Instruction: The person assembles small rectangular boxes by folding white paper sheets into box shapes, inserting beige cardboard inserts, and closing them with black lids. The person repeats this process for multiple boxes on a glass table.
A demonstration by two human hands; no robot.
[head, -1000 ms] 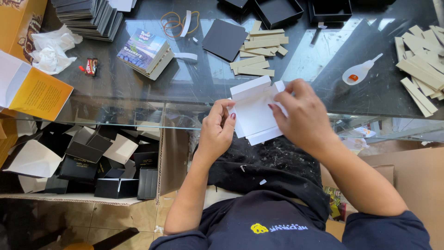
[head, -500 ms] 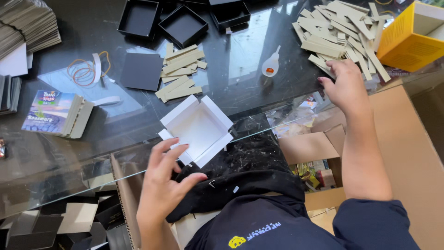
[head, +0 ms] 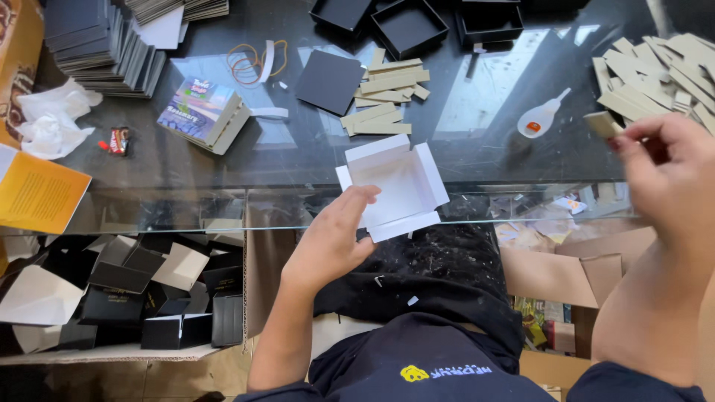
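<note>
Meanwhile left hand (head: 331,242) pinches the empty white folded box tray (head: 392,186); right hand (head: 670,175), at three o'clock, grips a cardboard strip (head: 602,123)

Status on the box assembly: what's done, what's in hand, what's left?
Done: finished black boxes fill the carton below the glass table, and more black trays sit at the far edge. In hand: the left hand holds a white box blank, flaps up and unlined; the right hand pinches one tan strip. Left: strip piles and a stack of flat blanks remain.
</note>
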